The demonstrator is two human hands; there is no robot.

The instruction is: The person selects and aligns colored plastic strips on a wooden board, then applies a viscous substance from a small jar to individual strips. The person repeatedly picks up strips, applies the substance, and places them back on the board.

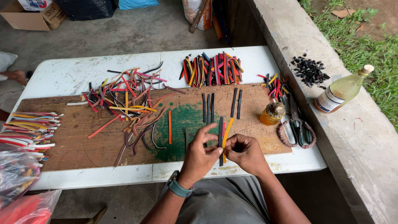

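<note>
Centrally, a slim bundle of black, red and yellow strips [223, 135] stands upright over the wooden board [62, 137], left hand [199, 155] and right hand [245, 152] fingers both pinching it; scissors [297, 126] at three o'clock.

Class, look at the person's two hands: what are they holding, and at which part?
Both the left hand and right hand pinch a small bundle of black, red and yellow strips near its lower end; the upper ends stick out free.
</note>
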